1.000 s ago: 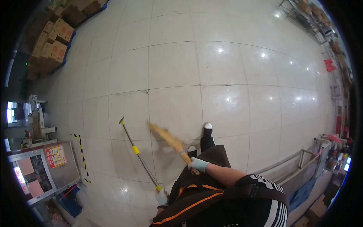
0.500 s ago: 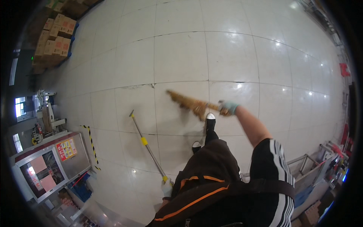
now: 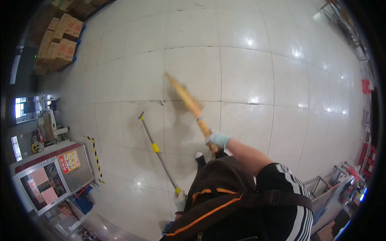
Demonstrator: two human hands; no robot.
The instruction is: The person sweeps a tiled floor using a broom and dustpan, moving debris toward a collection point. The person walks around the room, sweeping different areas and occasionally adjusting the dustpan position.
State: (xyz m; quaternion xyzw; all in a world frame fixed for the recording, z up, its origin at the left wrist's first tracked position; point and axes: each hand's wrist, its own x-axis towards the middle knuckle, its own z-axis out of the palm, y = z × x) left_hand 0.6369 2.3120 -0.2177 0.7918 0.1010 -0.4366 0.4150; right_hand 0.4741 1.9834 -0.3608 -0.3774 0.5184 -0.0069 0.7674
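Right hand (image 3: 219, 139) gripping broom (image 3: 189, 102) ahead, left hand (image 3: 179, 197) gripping metal pole (image 3: 157, 152)

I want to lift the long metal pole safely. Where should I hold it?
Probably grip the metal pole just below its yellow band, coming from above: it slants across the tiled floor, and only the left hand holds its near end.

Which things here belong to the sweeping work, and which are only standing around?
In use:
- broom, held by the right hand
- long-handled metal pole, held by the left hand
- tiled floor

Only standing around:
- stacked cardboard boxes
- counter with posters
- metal cart
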